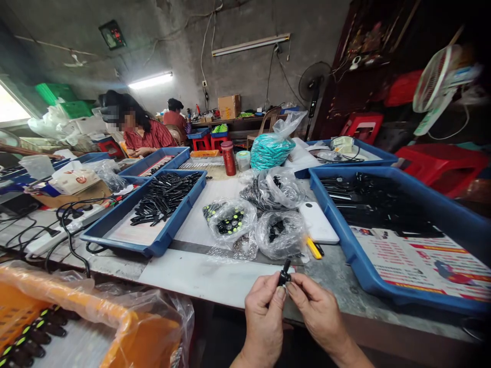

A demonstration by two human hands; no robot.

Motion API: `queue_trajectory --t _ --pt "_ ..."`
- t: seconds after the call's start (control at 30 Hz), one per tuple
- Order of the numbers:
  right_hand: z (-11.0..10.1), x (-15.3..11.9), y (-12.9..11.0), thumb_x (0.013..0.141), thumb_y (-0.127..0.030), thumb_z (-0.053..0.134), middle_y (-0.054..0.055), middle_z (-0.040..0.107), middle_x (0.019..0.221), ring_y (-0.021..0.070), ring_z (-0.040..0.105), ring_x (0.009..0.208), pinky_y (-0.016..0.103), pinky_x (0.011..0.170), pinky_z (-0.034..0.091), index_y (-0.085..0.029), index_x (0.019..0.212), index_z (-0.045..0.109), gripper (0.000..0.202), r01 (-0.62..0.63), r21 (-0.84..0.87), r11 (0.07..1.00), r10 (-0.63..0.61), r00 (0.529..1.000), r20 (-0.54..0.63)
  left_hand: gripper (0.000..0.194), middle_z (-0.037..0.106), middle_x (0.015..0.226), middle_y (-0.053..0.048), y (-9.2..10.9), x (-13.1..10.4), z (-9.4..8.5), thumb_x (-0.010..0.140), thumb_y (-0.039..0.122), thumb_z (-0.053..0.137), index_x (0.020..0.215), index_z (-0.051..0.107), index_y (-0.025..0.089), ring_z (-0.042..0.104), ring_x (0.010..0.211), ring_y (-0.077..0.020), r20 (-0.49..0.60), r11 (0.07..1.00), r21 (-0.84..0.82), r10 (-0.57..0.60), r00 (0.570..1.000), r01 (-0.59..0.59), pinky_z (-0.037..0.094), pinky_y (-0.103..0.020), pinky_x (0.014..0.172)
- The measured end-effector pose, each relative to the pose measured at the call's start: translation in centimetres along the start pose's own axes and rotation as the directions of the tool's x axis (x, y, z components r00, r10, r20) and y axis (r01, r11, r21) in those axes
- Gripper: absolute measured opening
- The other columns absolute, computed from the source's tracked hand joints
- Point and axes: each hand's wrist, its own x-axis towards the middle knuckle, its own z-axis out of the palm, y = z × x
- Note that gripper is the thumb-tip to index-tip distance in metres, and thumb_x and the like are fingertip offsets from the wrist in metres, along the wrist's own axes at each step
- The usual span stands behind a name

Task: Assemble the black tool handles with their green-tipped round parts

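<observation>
A small black part (284,276) is pinched between the fingertips of both hands, above the table's near edge. My left hand (264,312) is closed on it from the left, and my right hand (316,309) grips it from the right. Just beyond them sit a clear bag of small black pieces (276,231) and a clear bag of black and yellow-green pieces (229,221). Behind these is another clear bag with black parts (274,188). A yellow tool (313,248) lies beside a white phone-like slab (319,222).
Blue trays of black parts flank the middle, one on the left (151,248) and one on the right (355,263). An orange crate (130,327) lined with plastic stands at the lower left. Cables and a power strip (65,230) lie left. Two people sit farther back.
</observation>
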Motion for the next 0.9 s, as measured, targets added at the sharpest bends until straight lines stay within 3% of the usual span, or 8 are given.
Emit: queue_trajectory --t 0.13,0.37,0.53,0.73,0.9 --pt "-0.1 0.19 -0.06 0.08 -0.038 0.049 0.001 0.06 0.059 0.0162 0.055 0.05 0.02 0.047 0.045 -0.018 0.071 0.061 0.025 0.008 -0.006 1.0 -0.008 1.0 0.0 0.027 0.06 0.086 -0.008 0.03 0.0 0.03 0.079 0.031 0.052 0.1 0.064 0.018 0.056 0.079 -0.0183 0.025 0.999 -0.033 -0.002 1.0 0.003 0.048 -0.028 0.07" --pt "0.37 -0.3 0.51 0.077 -0.038 0.053 0.003 0.063 0.066 0.0174 0.06 0.057 0.02 0.051 0.049 -0.017 0.083 0.059 0.022 -0.1 0.062 0.993 0.104 0.992 -0.07 0.027 0.06 0.085 -0.007 0.03 0.02 0.1 0.079 0.03 0.052 0.101 0.064 0.019 0.056 0.079 -0.0183 0.042 0.998 -0.056 -0.003 0.999 0.005 0.048 -0.028 0.07" --pt "0.49 -0.18 0.26 0.081 -0.041 0.048 -0.002 0.053 0.052 0.0134 0.05 0.046 0.019 0.044 0.042 -0.019 0.067 0.056 0.028 -0.074 0.015 0.997 0.075 0.995 -0.065 0.029 0.061 0.082 -0.008 -0.03 0.01 0.12 0.078 0.033 0.053 0.099 0.065 0.017 0.056 0.073 -0.0179 0.016 1.0 -0.017 0.001 1.0 -0.001 0.048 -0.027 0.065" --pt "0.51 -0.2 0.01 0.085 -0.047 0.038 -0.004 0.04 0.045 0.0119 0.04 0.04 0.019 0.037 0.033 -0.019 0.056 0.049 0.043 -0.158 0.046 0.986 0.159 0.987 -0.012 0.028 0.06 0.085 -0.008 -0.01 -0.01 0.1 0.079 0.031 0.051 0.1 0.064 0.018 0.056 0.077 -0.0182 0.041 1.0 -0.026 -0.008 0.999 0.009 0.048 -0.028 0.068" --pt "0.12 -0.14 0.25 0.082 -0.044 0.044 -0.002 0.047 0.052 0.0134 0.045 0.046 0.02 0.042 0.039 -0.018 0.065 0.056 0.034 -0.119 0.106 0.987 0.112 0.991 0.071 0.027 0.059 0.084 -0.007 -0.03 0.08 0.06 0.079 0.031 0.051 0.099 0.065 0.018 0.055 0.077 -0.0182 0.046 0.999 -0.042 -0.024 0.999 0.026 0.047 -0.027 0.069"
